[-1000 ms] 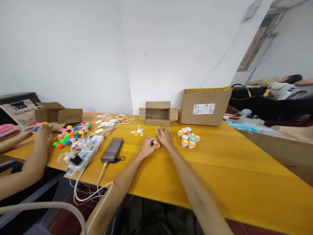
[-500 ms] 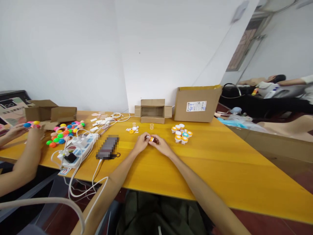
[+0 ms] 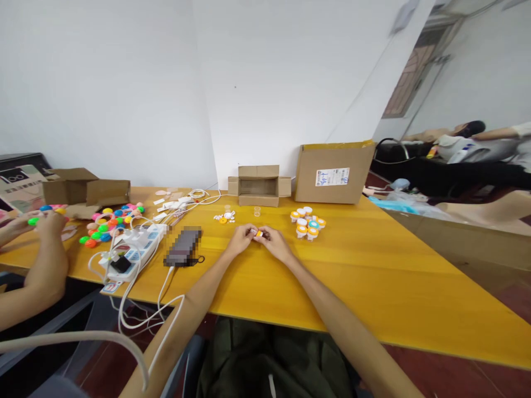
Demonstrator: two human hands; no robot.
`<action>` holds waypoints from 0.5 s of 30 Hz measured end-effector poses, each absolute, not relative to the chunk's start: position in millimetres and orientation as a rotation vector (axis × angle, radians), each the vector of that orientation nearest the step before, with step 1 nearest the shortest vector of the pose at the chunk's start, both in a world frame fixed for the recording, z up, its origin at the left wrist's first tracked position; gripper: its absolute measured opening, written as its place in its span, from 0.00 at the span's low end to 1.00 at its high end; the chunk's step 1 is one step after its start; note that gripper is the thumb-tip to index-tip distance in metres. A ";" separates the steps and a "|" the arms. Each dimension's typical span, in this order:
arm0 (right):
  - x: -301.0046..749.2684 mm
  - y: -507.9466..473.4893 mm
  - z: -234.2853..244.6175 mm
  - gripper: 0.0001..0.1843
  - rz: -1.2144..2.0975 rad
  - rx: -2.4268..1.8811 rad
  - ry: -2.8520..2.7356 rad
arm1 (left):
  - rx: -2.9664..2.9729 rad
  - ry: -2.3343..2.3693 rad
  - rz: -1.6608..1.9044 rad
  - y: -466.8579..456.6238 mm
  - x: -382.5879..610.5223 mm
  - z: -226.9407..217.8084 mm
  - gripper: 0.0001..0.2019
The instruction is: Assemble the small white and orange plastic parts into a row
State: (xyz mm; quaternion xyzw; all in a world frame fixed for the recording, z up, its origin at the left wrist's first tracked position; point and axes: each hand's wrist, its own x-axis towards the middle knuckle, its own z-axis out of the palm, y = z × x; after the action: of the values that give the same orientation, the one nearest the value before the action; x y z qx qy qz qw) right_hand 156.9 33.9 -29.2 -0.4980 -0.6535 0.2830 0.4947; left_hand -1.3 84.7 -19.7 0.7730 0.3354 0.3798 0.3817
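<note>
Wall [image 3: 265, 99]: bright, whitest mid-view, greyer leftward; light source direction unclear.
Tabletop [image 3: 373, 287]: evenly lit, faint soft sheen, weak shadows.
Floor [image 3: 415, 359]: dim beneath the table.
Phone [image 3: 183, 246]: masked by coarse pixel blocks.
Orange-and-white piece [image 3: 259, 234]: small, soft in detail.
Shipping label [image 3: 333, 177]: fine print illegible.
Forearms [image 3: 344, 309]: wide-angle stretch toward lower edges.
Foreground cable [image 3: 74, 336]: blurred.

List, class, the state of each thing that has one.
Left hand: holding orange-and-white piece.
Right hand: holding it too.
Small carton: open, flaps spread.
Left carton: open.
Large carton: top taped.
Power strip: plugs inserted.
Dark device: flat, cable attached.
Clear container: standing.
White-topped pieces: clustered.
</note>
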 end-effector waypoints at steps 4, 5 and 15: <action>157.7 35.3 -31.1 0.10 0.712 -1.193 -1.579 | 1.965 0.846 0.958 86.6 -0.5 -21.0 0.06; 157.9 36.0 -31.8 0.10 0.726 -1.188 -1.577 | 1.967 0.844 0.960 86.8 -0.5 -21.1 0.06; 158.2 38.3 -32.7 0.08 0.720 -1.196 -1.585 | 2.011 0.844 0.948 83.8 -1.3 -16.9 0.06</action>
State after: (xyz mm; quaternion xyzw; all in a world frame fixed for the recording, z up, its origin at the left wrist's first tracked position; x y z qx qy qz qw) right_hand 158.2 38.3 -32.7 -0.4929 -0.6531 0.2966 0.4924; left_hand -1.3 83.8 -16.9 0.7848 0.3292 0.3700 0.3726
